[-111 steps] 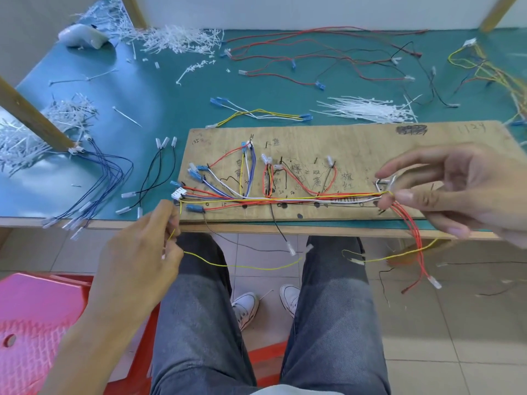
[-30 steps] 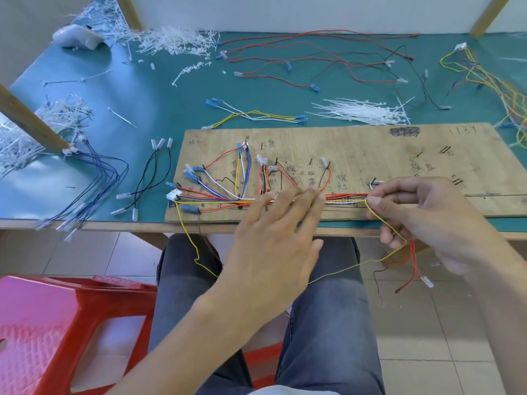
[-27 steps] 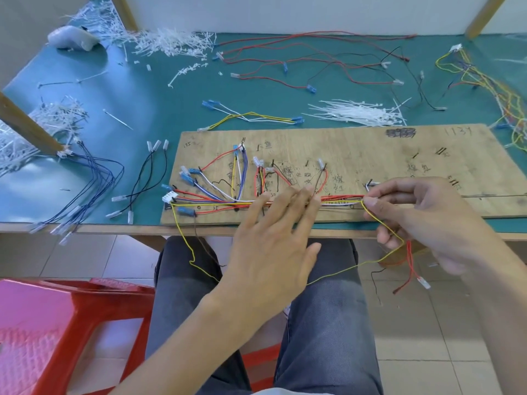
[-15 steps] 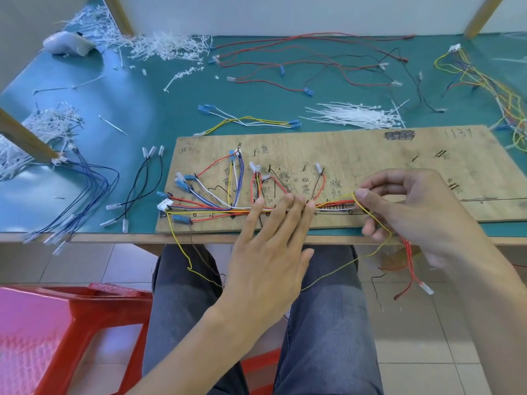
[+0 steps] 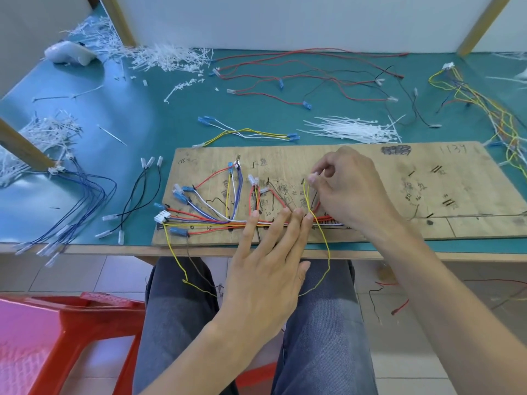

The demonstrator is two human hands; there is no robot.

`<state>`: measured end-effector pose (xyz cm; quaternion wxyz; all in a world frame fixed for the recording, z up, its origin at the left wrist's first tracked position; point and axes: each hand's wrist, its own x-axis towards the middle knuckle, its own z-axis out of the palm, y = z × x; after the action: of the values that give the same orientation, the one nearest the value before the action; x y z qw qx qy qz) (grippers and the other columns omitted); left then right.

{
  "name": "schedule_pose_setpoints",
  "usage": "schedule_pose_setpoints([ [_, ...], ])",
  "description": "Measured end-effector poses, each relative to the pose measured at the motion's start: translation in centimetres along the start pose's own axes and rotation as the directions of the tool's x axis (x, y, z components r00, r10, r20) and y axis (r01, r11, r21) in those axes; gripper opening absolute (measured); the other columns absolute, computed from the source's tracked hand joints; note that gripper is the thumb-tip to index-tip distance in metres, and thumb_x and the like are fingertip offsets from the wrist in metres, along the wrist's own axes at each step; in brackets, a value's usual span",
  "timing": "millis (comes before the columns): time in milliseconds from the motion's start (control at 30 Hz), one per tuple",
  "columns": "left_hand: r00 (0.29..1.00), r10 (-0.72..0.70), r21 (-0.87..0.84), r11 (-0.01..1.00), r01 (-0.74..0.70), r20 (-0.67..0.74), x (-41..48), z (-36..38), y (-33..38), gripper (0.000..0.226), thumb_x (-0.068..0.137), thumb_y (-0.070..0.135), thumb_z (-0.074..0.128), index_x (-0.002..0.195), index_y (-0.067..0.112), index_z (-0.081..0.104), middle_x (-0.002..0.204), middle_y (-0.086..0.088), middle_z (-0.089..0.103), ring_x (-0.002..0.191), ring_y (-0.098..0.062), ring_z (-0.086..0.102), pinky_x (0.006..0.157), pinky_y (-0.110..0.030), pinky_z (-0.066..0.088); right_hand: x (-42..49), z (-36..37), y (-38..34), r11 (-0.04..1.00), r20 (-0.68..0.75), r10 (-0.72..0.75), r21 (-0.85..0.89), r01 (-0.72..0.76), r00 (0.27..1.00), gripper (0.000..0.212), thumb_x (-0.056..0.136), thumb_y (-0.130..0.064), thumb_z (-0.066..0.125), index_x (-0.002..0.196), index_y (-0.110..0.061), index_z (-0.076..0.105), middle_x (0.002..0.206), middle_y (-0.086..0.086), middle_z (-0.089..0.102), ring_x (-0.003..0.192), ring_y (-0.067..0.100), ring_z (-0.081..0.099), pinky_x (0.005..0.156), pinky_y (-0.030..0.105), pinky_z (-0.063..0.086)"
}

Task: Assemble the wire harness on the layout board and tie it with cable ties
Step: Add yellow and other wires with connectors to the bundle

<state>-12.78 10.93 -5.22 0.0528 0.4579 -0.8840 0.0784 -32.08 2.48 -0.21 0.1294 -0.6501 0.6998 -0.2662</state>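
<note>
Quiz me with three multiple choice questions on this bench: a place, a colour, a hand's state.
1. Where is the pile of white plastic cable ties relative to the brown wooden layout board? A) on it B) past its far edge, on the green table mat C) under it
2. What colour is the thin wire the right hand pinches? A) blue B) black C) yellow
3. The left hand is: A) flat, straight fingers pressing the multicoloured wire bundle B) a fist C) off the board
1 B, ties lie beyond the board; 2 C, a yellow strand leaves its fingertips; 3 A, fingers lie straight across the wires.
</note>
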Motion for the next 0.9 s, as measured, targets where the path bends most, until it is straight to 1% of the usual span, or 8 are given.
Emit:
schedule_pose_setpoints([
  [167, 0.999, -0.006, -0.069, 0.998, 0.003, -0.05, -0.1, -0.4, 0.1, 0.069, 0.108, 0.038, 0.039, 0.169, 0.023, 0.011, 0.172, 0.0, 0.028, 0.16, -0.019, 0.024, 0.127, -0.056, 0.024, 0.1, 0.7, -0.1, 1.0, -0.027, -0.012, 0.023, 0.012, 1.0, 0.006, 0.097, -0.024, 0.071, 0.092, -0.021, 0.07, 0.091, -0.001, 0.068, 0.094, 0.028, 0.062, 0.085, 0.038, 0.049],
  [267, 0.998, -0.024, -0.125, 0.992, 0.017, -0.056, -0.1, -1.2, 0.2, 0.068, 0.104, 0.03, 0.044, 0.166, 0.015, 0.022, 0.167, 0.0, 0.038, 0.158, -0.018, 0.028, 0.126, -0.051, 0.024, 0.1, 1.0, -0.5, 0.998, -0.024, 0.013, 0.061, -0.011, 1.0, 0.008, 0.097, -0.021, 0.071, 0.089, -0.02, 0.069, 0.085, -0.002, 0.07, 0.086, 0.025, 0.067, 0.086, 0.042, 0.053],
  [333, 0.994, -0.063, -0.23, 0.972, 0.043, -0.084, 0.2, -1.9, 0.1, 0.058, 0.104, 0.029, 0.041, 0.159, 0.012, 0.036, 0.154, 0.001, 0.052, 0.152, -0.018, 0.035, 0.124, -0.047, 0.028, 0.2, 0.9, -0.6, 0.994, -0.017, 0.041, 0.1, -0.039, 0.999, 0.01, 0.097, -0.021, 0.071, 0.088, -0.02, 0.068, 0.078, -0.005, 0.069, 0.075, 0.02, 0.068, 0.082, 0.04, 0.055],
  [433, 0.983, -0.157, -0.43, 0.897, 0.104, -0.092, 1.7, -3.4, -0.2, 0.047, 0.108, 0.036, 0.034, 0.154, 0.026, 0.04, 0.122, 0.015, 0.067, 0.14, -0.017, 0.042, 0.113, -0.043, 0.033, 0.2, 0.7, -0.4, 0.987, -0.011, 0.078, 0.139, -0.075, 0.997, 0.009, 0.097, -0.019, 0.072, 0.089, -0.019, 0.068, 0.078, -0.005, 0.07, 0.066, 0.011, 0.068, 0.074, 0.035, 0.056],
  [533, 0.97, -0.232, -0.523, 0.836, 0.164, -0.068, 4.4, -4.2, -0.9, 0.035, 0.109, 0.045, 0.031, 0.127, 0.035, 0.06, 0.097, 0.018, 0.068, 0.121, -0.018, 0.042, 0.099, -0.041, 0.032, 0.1, 0.7, -0.5, 0.987, -0.015, 0.076, 0.146, -0.073, 0.997, 0.006, 0.097, -0.019, 0.071, 0.091, -0.017, 0.07, 0.088, 0.001, 0.07, 0.071, 0.013, 0.066, 0.074, 0.034, 0.053],
  [633, 0.953, -0.3, -0.572, 0.787, 0.23, -0.03, 7.2, -4.0, -1.8, 0.027, 0.102, 0.046, 0.05, 0.1, 0.031, 0.073, 0.082, 0.016, 0.062, 0.112, -0.015, 0.043, 0.095, -0.039, 0.032, 0.2, 0.8, -0.5, 0.983, -0.024, 0.095, 0.159, -0.09, 0.995, 0.005, 0.096, -0.018, 0.072, 0.092, -0.016, 0.072, 0.091, 0.003, 0.07, 0.071, 0.013, 0.062, 0.076, 0.033, 0.05],
  [733, 0.929, -0.362, -0.615, 0.749, 0.246, -0.069, 9.6, -3.7, -3.4, 0.007, 0.093, 0.032, 0.072, 0.092, 0.03, 0.078, 0.079, 0.016, 0.067, 0.106, -0.017, 0.052, 0.093, -0.039, 0.039, 0.2, 1.1, -0.3, 0.98, -0.035, 0.122, 0.165, -0.115, 0.992, 0.007, 0.096, -0.021, 0.073, 0.09, -0.016, 0.072, 0.089, 0.001, 0.07, 0.07, 0.011, 0.062, 0.071, 0.029, 0.044],
  [900, 0.92, -0.38, -0.56, 0.785, 0.264, -0.099, 12.8, -3.9, -5.3, 0.007, 0.094, 0.029, 0.075, 0.091, 0.029, 0.08, 0.087, 0.013, 0.076, 0.106, -0.018, 0.057, 0.095, -0.044, 0.039, 0.2, 1.7, -0.2, 0.977, -0.059, 0.147, 0.166, -0.135, 0.987, 0.009, 0.095, -0.025, 0.074, 0.089, -0.018, 0.072, 0.089, 0.001, 0.07, 0.076, 0.016, 0.06, 0.072, 0.028, 0.043],
])
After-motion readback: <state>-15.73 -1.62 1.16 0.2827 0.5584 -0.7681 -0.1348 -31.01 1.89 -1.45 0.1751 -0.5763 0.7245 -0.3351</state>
